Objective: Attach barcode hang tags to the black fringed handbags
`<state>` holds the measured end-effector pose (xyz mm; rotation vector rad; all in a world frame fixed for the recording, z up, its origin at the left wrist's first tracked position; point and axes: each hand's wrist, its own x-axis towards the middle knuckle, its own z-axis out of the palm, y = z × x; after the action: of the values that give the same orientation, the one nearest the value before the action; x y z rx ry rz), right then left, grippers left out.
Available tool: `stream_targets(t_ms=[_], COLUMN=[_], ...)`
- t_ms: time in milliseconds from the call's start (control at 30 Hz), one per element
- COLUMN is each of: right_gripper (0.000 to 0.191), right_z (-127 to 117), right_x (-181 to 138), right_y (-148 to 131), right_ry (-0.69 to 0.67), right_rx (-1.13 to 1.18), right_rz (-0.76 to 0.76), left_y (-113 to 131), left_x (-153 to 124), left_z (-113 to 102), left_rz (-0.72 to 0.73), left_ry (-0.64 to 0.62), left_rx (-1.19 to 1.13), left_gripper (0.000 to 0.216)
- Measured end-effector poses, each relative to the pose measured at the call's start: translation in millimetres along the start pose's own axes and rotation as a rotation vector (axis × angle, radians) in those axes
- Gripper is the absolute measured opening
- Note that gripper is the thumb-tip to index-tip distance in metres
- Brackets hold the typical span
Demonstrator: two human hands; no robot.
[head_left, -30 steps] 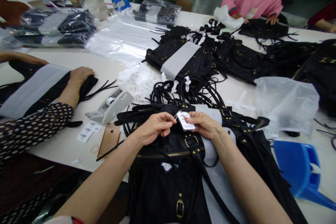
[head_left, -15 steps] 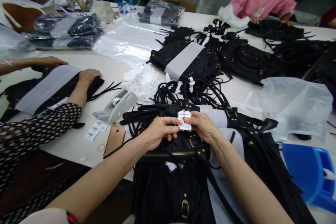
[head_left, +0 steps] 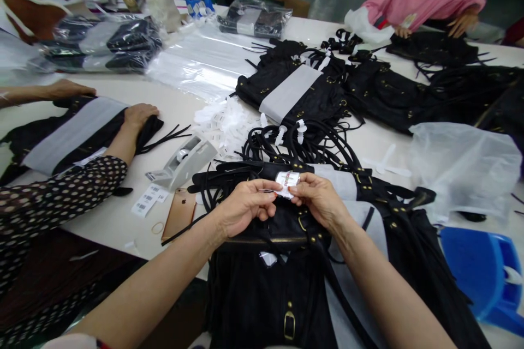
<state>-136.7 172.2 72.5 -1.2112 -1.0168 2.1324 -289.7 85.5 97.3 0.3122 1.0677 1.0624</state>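
Observation:
A small, shiny white packet [head_left: 287, 184] with print on it is held between both hands above a black handbag [head_left: 262, 283]. My left hand [head_left: 249, 200] pinches its left edge between thumb and fingertips. On the other side, my right hand [head_left: 315, 196] grips the right edge, thumb in front. Beneath them the bag shows a brass zipper [head_left: 272, 240], buckles and straps. Another white packet [head_left: 268, 259] lies on the bag below the zipper. Grey wrapping [head_left: 366, 229] shows on the bags to the right.
A tape dispenser [head_left: 182, 162], phone [head_left: 180, 212] and barcode labels [head_left: 146, 200] lie on the left. A blue dispenser [head_left: 483, 272] stands right, by a plastic bag [head_left: 466, 163]. More black bags [head_left: 303, 87] lie ahead. A co-worker's hand [head_left: 140, 115] presses a wrapped bag at left; two others work opposite.
The packet has tilted in my hands, and its print now faces differently. Across the table, one co-worker's hands have come together, and the pink-sleeved person has lifted a hand off the black bag.

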Motion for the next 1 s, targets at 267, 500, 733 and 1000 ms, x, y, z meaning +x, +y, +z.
stream_targets(t_ms=[267,500,733,1000], right_gripper=[0.021,0.028,0.02,0.014], right_z=[11,4,7,6], right_x=[1,0,0,-7], right_y=[7,4,13,9], right_ry=[0.101,-0.123,-0.138,-0.188], right_rx=[-0.079,0.012,-0.424,-0.607], right_rz=[-0.111,-0.062,-0.233,-0.276], left_y=[-18,-7,-8,3], left_x=[-1,3,1,15], left_z=[18,15,16,-4], left_rz=[0.174,0.146,0.128,0.314], left_ry=[0.096,0.029,0.051,0.265], left_rx=[0.096,-0.105,-0.083,0.144], left_gripper=[0.035,0.036,0.036,0.02])
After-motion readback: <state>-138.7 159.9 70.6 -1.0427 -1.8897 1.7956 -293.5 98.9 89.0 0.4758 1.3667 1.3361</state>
